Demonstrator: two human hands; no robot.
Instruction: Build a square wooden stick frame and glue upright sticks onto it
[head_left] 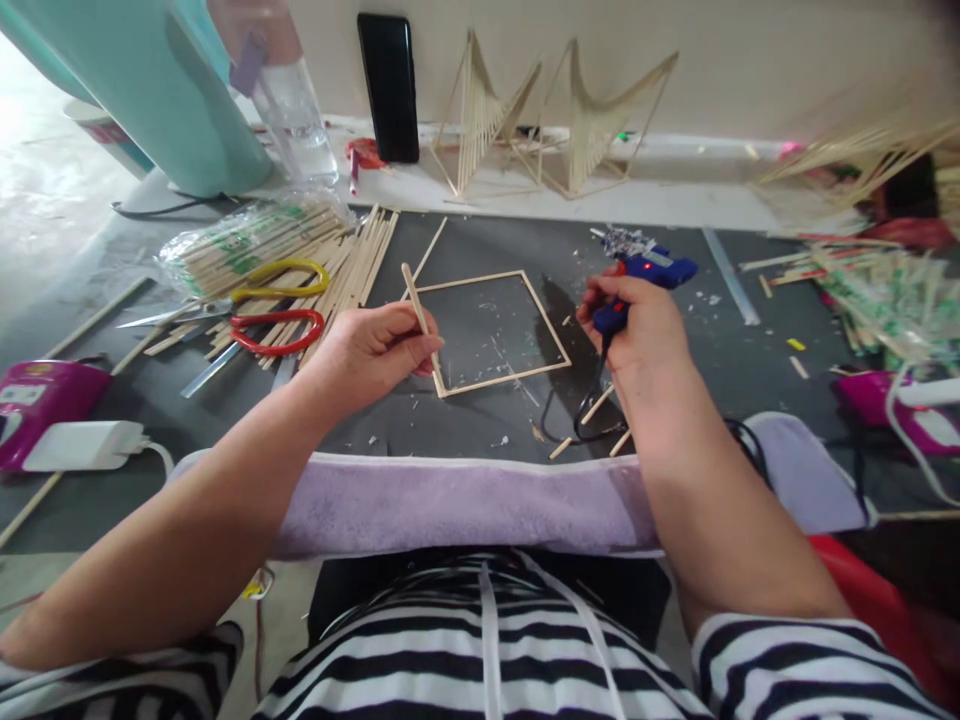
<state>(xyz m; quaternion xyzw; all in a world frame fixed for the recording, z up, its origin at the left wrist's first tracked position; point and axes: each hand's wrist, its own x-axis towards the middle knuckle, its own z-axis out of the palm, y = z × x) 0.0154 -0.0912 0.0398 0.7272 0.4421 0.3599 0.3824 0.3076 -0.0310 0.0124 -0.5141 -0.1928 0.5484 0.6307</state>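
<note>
Between the thumb and fingers of my left hand [382, 345] is a thin wooden stick [414, 292], tilted upward. Its lower end meets the near left corner of a four-sided stick frame [517, 377] lying on the grey tabletop; whether it is joined there I cannot tell. My right hand [637, 315] is wrapped round the handle of a blue hot glue gun [656, 268], right of the frame. The gun's nozzle points left and is caked with stringy glue. Its black cord hangs down to the table.
Scissors [277, 333] lie on loose sticks at left, beside a bagged stick bundle [247, 245]. A phone [388, 90] and two stick models [480, 130] stand behind. More sticks [885, 300] lie right. A purple towel [465, 505] lines the near edge.
</note>
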